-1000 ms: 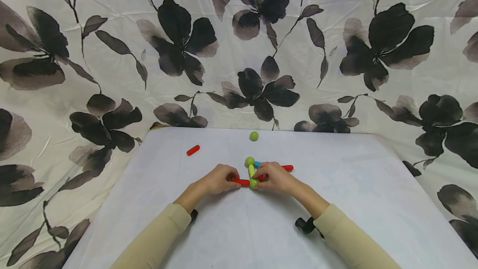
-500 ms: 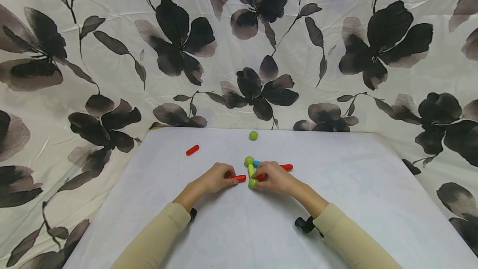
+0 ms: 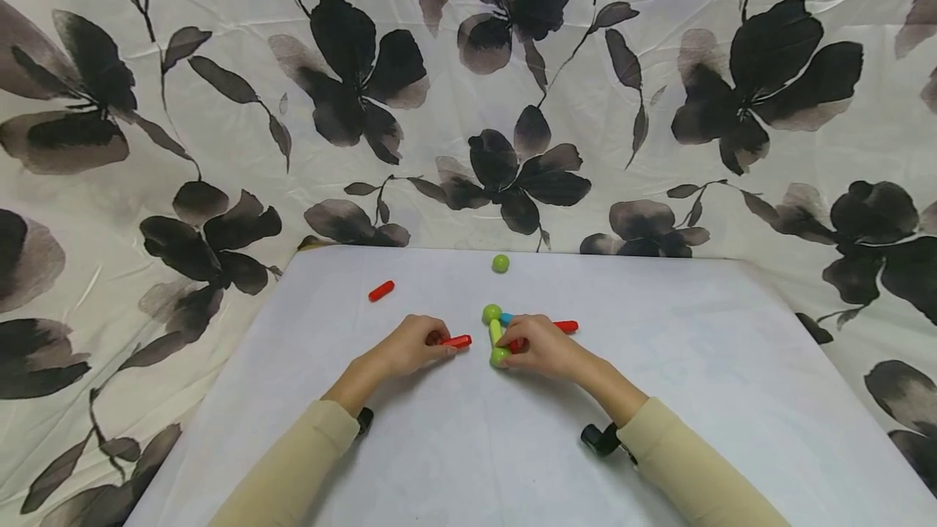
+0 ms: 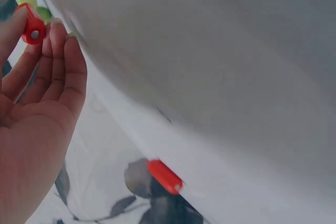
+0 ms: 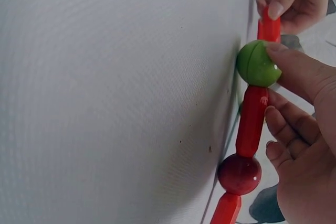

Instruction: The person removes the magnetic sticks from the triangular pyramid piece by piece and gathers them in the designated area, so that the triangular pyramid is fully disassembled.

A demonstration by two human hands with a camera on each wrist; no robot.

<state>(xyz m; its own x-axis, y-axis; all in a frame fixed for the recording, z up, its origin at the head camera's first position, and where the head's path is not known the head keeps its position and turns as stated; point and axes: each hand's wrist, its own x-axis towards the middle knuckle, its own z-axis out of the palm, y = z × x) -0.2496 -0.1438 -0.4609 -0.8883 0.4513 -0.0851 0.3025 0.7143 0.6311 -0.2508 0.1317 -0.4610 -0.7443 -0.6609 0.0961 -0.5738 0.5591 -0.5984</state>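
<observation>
My left hand [image 3: 413,346] pinches a short red building rod [image 3: 457,341] between thumb and fingers, its free end pointing right. A pale disc shows on that rod's end in the left wrist view. To the right, my right hand [image 3: 549,346] holds a chain of toy pieces, its thumb on the near green ball [image 5: 258,64]. From this ball a light green rod [image 3: 495,333] runs back to a second green ball [image 3: 492,314], where a blue rod [image 3: 507,319] begins. In the right wrist view a red rod [image 5: 252,121] links the near green ball to a dark red ball [image 5: 239,174].
A loose red rod [image 3: 381,291] lies at the back left of the white table [image 3: 659,429]. One lone green ball [image 3: 501,263] sits near the back edge. Another red rod [image 3: 566,326] sticks out beyond my right hand. Floral cloth [image 3: 439,104] hangs behind the table.
My left hand has drawn its red rod leftward, from right at the near green ball to a gap away from it. My right hand stays on the chain.
</observation>
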